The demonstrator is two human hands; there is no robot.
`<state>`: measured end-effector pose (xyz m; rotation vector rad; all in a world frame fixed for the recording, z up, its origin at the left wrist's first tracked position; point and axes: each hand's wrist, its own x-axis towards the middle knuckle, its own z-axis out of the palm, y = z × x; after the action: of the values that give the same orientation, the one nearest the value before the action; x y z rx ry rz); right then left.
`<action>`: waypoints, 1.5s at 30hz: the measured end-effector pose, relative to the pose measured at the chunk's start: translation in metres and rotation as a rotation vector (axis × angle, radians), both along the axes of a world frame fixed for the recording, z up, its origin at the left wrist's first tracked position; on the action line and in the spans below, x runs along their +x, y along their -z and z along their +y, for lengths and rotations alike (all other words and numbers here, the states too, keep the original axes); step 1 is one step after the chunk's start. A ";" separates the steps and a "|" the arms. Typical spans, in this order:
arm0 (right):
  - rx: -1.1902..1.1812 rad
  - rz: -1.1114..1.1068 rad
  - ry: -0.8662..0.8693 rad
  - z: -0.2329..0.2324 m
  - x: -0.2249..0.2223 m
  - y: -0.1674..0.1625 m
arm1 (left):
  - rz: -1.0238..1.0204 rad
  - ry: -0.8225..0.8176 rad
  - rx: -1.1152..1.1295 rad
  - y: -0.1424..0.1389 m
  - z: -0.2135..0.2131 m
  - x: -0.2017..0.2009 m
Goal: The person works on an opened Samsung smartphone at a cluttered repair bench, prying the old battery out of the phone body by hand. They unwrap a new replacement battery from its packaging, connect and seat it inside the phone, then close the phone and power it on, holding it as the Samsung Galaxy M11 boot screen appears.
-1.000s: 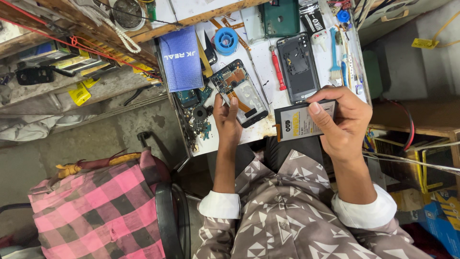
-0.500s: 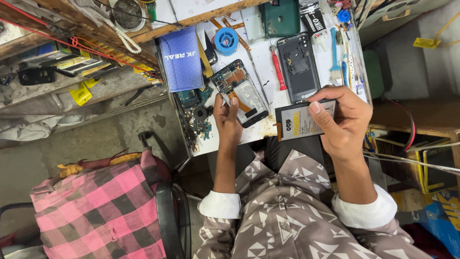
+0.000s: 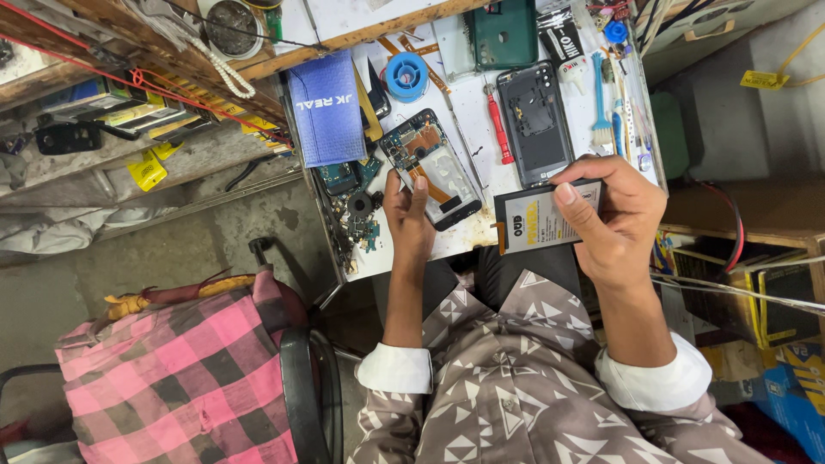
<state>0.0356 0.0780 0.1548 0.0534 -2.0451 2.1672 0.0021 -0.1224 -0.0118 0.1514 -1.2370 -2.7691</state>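
Our right fingers point(image 3: 574, 199) are clenched around a flat battery point(image 3: 543, 222), thumb across its label, holding it just off the near edge of the bench point(image 3: 468, 103). Our left fingers point(image 3: 418, 191) rest on the near end of an opened phone point(image 3: 430, 167), pinning it to the bench; whether they actually grip it we cannot tell. The right hand point(image 3: 614, 219) and left hand point(image 3: 408, 215) stay near each other, the battery just beside the phone.

Around them the white bench carries a grey back cover point(image 3: 534, 112), a red screwdriver point(image 3: 498, 129), a blue tape roll point(image 3: 406, 76), a blue brush point(image 3: 601, 112), a green case point(image 3: 503, 33) and a blue pouch point(image 3: 325, 105). Small circuit boards point(image 3: 352, 193) lie at the bench's left edge. Shelves point(image 3: 103, 112) with boxes and cables run along the left, above a concrete floor point(image 3: 129, 258). A pink checked cloth point(image 3: 180, 369) hangs over a chair point(image 3: 296, 387) beside us.

Compared with half a second ago, both hands hold the same posts; the battery and phone have not shifted.
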 end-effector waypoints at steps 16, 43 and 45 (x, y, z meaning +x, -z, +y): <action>-0.019 -0.015 0.006 -0.001 -0.002 -0.001 | -0.001 0.000 0.007 0.002 0.000 -0.002; -0.004 -0.026 0.023 -0.002 -0.012 -0.005 | -0.009 0.021 0.027 -0.006 0.001 -0.010; 0.015 -0.041 0.041 -0.002 -0.012 -0.002 | -0.018 0.020 0.030 -0.002 0.001 -0.011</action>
<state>0.0237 0.0759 0.1569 -0.0311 -2.0658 2.1465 -0.0085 -0.1214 -0.0094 0.1669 -1.2075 -2.8110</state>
